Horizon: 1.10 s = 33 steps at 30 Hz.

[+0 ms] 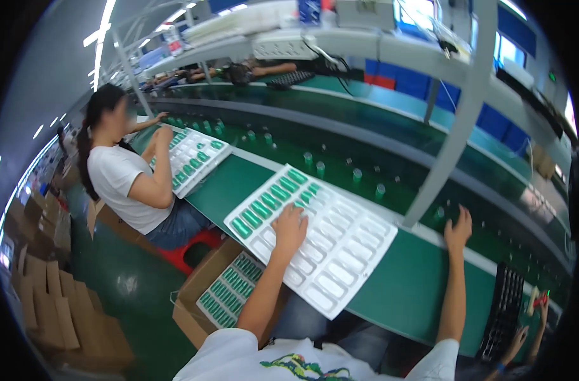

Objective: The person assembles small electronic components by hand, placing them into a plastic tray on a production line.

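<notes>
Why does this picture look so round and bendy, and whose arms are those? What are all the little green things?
The camera sits on a person's head and looks down, and its wide lens bends straight edges. The two arms coming up from the bottom are that person's own. The left hand rests on a white tray with many little pockets; some hold small green pieces. It lies on a green workbench. The right hand reaches toward the belt, where more small green pieces stand. It holds nothing I can see. Another person sits to the left with a similar tray. A cardboard box below holds a filled tray.
</notes>
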Each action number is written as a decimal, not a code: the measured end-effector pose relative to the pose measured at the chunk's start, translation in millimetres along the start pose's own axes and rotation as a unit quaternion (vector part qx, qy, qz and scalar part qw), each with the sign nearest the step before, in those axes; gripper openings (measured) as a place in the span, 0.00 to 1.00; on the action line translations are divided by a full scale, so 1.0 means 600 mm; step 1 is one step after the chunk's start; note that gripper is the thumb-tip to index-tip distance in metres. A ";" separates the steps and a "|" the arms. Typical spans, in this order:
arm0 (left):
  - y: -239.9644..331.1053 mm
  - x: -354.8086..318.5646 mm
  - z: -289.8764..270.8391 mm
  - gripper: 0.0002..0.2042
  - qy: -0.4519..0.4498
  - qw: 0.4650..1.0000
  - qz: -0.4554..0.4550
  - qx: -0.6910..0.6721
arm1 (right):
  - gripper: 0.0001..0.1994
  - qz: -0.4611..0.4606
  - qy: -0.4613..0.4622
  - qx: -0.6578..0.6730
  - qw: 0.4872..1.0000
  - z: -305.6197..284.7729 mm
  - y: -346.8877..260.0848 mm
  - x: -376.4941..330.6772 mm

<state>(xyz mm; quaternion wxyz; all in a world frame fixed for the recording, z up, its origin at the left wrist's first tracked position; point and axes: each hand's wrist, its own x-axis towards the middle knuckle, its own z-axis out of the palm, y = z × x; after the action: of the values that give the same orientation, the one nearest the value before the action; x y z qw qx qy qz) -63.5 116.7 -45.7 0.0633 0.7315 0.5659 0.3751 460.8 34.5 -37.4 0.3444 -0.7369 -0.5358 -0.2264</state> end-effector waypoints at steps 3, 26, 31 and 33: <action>0.036 0.018 -0.023 0.17 -0.051 0.994 -0.078 0.060 | 0.29 0.114 -0.006 -0.113 0.987 0.018 0.043 -0.041; 0.194 -0.117 -0.048 0.15 -0.114 0.524 -0.320 -0.781 | 0.27 0.299 -0.235 0.806 0.453 -0.212 -0.268 -0.073; 0.265 -0.138 -0.051 0.17 -0.207 0.466 -0.298 -0.807 | 0.27 0.291 -0.287 0.729 0.549 -0.213 -0.358 -0.143; 0.272 -0.142 -0.043 0.17 -0.250 0.402 -0.309 -0.825 | 0.24 0.258 -0.289 0.703 0.596 -0.185 -0.333 -0.162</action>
<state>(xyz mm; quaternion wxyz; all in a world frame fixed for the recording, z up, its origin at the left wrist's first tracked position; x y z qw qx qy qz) 41.2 -23.5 16.1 0.8862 0.1608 0.1288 0.4149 244.3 -72.3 20.7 0.6270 -0.4005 -0.3882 0.5439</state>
